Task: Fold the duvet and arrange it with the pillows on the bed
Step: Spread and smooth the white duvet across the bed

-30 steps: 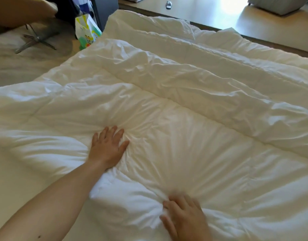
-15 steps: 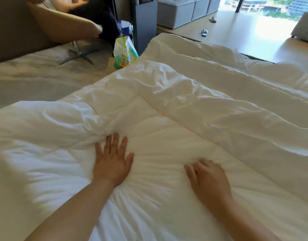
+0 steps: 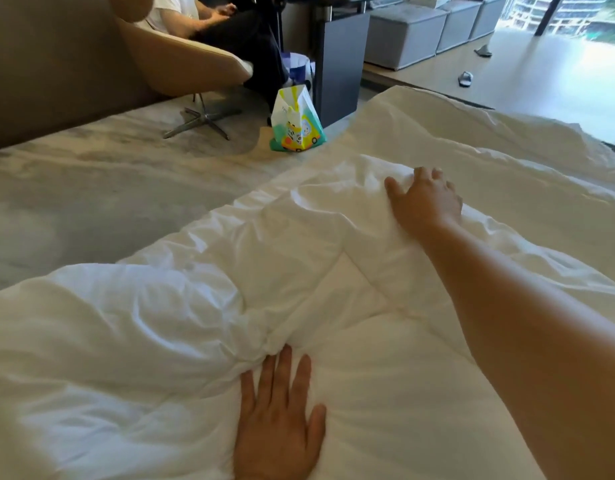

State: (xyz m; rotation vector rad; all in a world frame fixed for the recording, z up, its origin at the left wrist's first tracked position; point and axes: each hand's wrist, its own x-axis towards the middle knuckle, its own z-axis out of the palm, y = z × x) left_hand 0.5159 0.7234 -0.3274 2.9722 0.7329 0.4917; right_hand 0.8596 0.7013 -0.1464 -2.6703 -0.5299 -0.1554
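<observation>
Left hand [image 3: 278, 424] flat, right hand [image 3: 424, 201] grasping puffy (creased) white duvet [image 3: 133, 348].

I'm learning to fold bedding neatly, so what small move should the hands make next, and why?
Probably close the right hand on the raised fold of the duvet and draw it toward the body. Its fingers already curl over that ridge, while the left hand lies flat and pins the near layer, so only the fold should shift.

Both arms are bare: the right forearm [image 3: 528, 327] shows no sleeve, watch or band along its visible length. The left hand [image 3: 276, 424] and right hand [image 3: 425, 202] seem to carry no rings, though the right fingers are partly hidden.
</observation>
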